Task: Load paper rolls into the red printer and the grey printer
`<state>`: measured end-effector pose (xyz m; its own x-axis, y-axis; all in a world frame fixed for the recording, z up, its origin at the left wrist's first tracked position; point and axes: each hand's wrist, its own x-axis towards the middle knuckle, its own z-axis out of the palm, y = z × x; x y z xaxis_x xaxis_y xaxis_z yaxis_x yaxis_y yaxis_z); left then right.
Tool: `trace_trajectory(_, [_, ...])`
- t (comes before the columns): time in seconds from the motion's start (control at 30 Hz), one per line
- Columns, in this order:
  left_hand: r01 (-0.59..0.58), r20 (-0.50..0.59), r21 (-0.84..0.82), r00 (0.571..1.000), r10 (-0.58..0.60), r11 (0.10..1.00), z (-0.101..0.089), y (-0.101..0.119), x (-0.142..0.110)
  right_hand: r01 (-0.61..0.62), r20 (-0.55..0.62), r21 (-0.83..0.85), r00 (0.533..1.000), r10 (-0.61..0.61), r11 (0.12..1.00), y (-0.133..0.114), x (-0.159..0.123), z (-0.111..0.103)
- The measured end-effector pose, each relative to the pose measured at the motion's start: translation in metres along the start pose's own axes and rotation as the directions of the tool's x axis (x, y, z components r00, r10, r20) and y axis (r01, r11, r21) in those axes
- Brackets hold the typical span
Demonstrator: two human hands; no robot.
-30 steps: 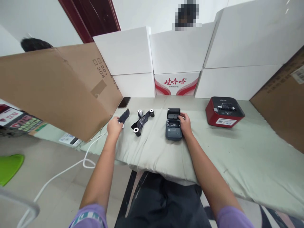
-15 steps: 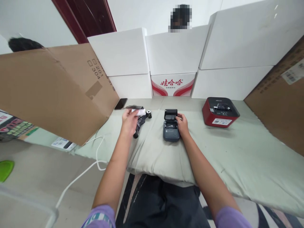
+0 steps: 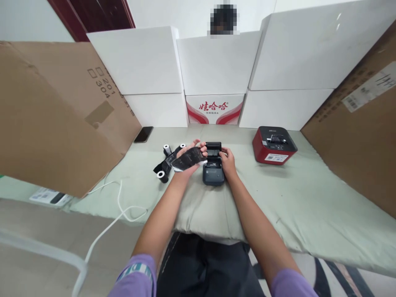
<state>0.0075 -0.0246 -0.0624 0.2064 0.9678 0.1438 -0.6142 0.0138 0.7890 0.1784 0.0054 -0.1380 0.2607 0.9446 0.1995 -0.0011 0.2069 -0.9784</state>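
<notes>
A small dark blue portable printer [image 3: 213, 176] stands on the cloth-covered table with its lid [image 3: 213, 146] raised and its paper bay uncovered. The fingers of my right hand [image 3: 228, 161] grip the right side of this printer by the lid hinge. Just left of it, my left hand [image 3: 187, 170] is closed on a paper roll [image 3: 189, 159], whose loose black-faced end with a white edge lies across the palm. Behind and left of that hand are several more black-and-white paper rolls [image 3: 162, 176], some with loose strips.
A red and black printer [image 3: 272, 146] stands to the right. A phone [image 3: 144, 134] lies at the back left. White boxes [image 3: 216, 66] wall off the back, cardboard panels [image 3: 62, 115] the sides. A white cable [image 3: 120, 202] trails at left. Another person's head [image 3: 223, 20] shows behind the boxes.
My left hand has moved right with the paper roll, toward the printer, and turned so the black loose end faces me. My right hand stays at the printer. The view has shifted slightly.
</notes>
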Motion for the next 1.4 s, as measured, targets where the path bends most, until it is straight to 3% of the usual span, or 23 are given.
trace_trajectory(0.17, [-0.044,-0.067,0.122,0.996,0.052,0.992,-0.017,-0.007,0.011,-0.002,0.003,-0.017,1.000,0.002,1.000,0.001,0.001,0.000])
trace_trajectory(0.3, [-0.054,-0.102,0.126,0.992,0.067,0.991,-0.028,-0.017,0.010,0.001,0.002,-0.014,1.000,0.000,1.000,0.002,0.001,0.000])
trace_trajectory(0.47, [-0.057,-0.123,0.191,0.989,0.081,0.980,-0.032,-0.026,0.009,0.020,0.004,-0.056,1.000,-0.020,0.998,0.002,0.002,-0.002])
trace_trajectory(0.63, [-0.176,-0.042,0.345,0.978,0.203,0.922,-0.024,-0.028,0.006,0.036,-0.015,-0.022,0.999,-0.036,0.999,0.001,0.000,0.000])
trace_trajectory(0.8, [-0.204,0.097,0.499,0.979,0.180,0.842,-0.022,-0.030,0.000,0.068,0.016,0.064,0.997,-0.069,0.996,0.001,-0.004,0.000])
trace_trajectory(0.93, [-0.172,0.078,0.559,0.985,0.155,0.811,-0.029,-0.032,-0.003,0.050,-0.023,0.025,0.999,-0.050,0.998,0.005,-0.003,-0.001])
trace_trajectory(1.1, [-0.167,0.047,0.700,0.981,0.188,0.694,-0.033,-0.028,-0.002,0.101,-0.011,0.052,0.995,-0.101,0.993,0.005,-0.002,0.000])
trace_trajectory(1.17, [-0.154,0.016,0.664,0.981,0.192,0.731,-0.033,-0.027,0.000,0.073,-0.030,0.040,0.997,-0.072,0.997,0.003,-0.002,0.001])
trace_trajectory(1.3, [-0.125,-0.097,0.395,0.980,0.176,0.910,-0.032,-0.029,0.003,0.001,-0.028,-0.027,1.000,-0.002,1.000,-0.002,-0.003,-0.001])
trace_trajectory(1.4, [-0.091,-0.136,0.282,0.982,0.134,0.955,-0.030,-0.032,0.004,0.014,-0.004,-0.042,1.000,-0.014,0.999,-0.003,-0.001,-0.002])
